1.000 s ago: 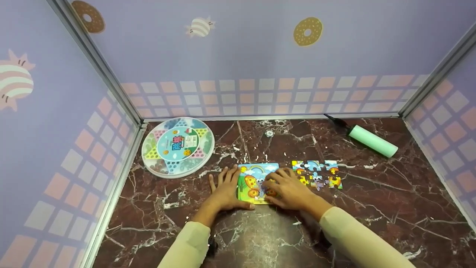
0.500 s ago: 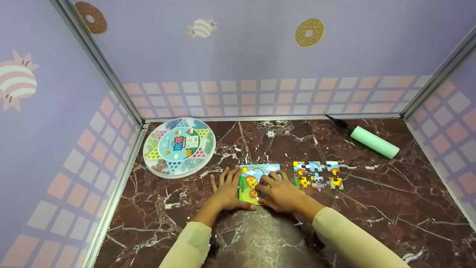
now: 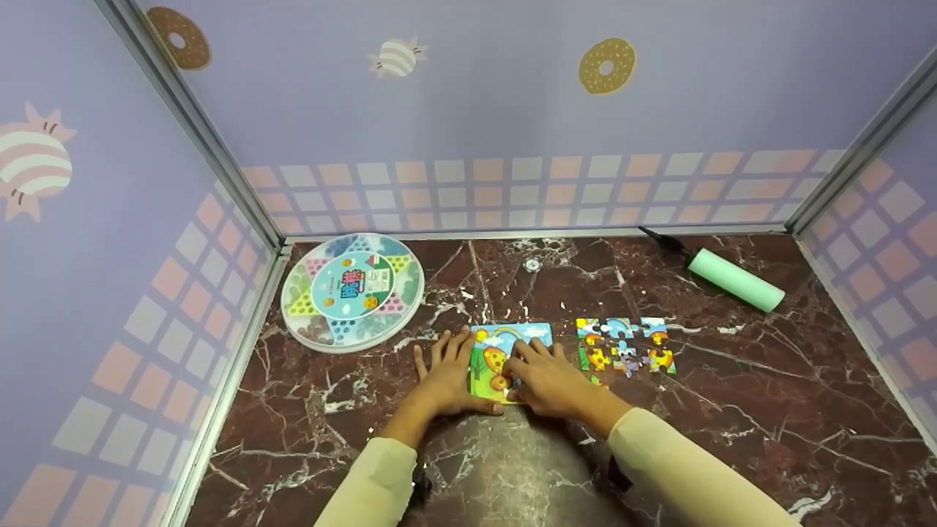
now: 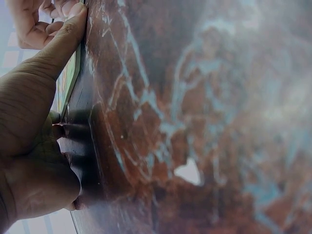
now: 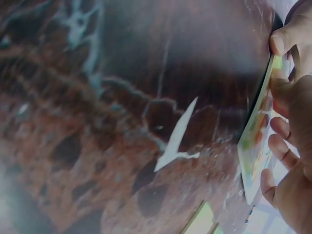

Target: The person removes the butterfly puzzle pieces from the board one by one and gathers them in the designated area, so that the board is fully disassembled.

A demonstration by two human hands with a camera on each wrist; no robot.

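Observation:
A colourful jigsaw puzzle board (image 3: pixel 492 366) with a butterfly and rainbow picture lies flat between both hands. My left hand (image 3: pixel 443 384) rests along its left side, fingers spread, with the thumb (image 4: pixel 61 41) straight along the near edge. My right hand (image 3: pixel 554 379) is over the board's right part, its fingers bent down onto the picture. In the right wrist view the thumb (image 5: pixel 285 41) is at the board's edge. Whether those fingers pinch a piece is hidden. Several loose jigsaw pieces (image 3: pixel 624 359) lie in rows right of the board.
A round Chinese checkers set (image 3: pixel 351 293) lies at the back left. At the back right is a pale green hand pump (image 3: pixel 736 279) with a black nozzle. A small round disc (image 3: pixel 532 265) sits behind the board. Patterned walls enclose the marbled table (image 3: pixel 732 454).
My right hand has moved slightly left over the board, and a bit of green jigsaw piece now shows beside its wrist. My left hand has stayed at the board's left side.

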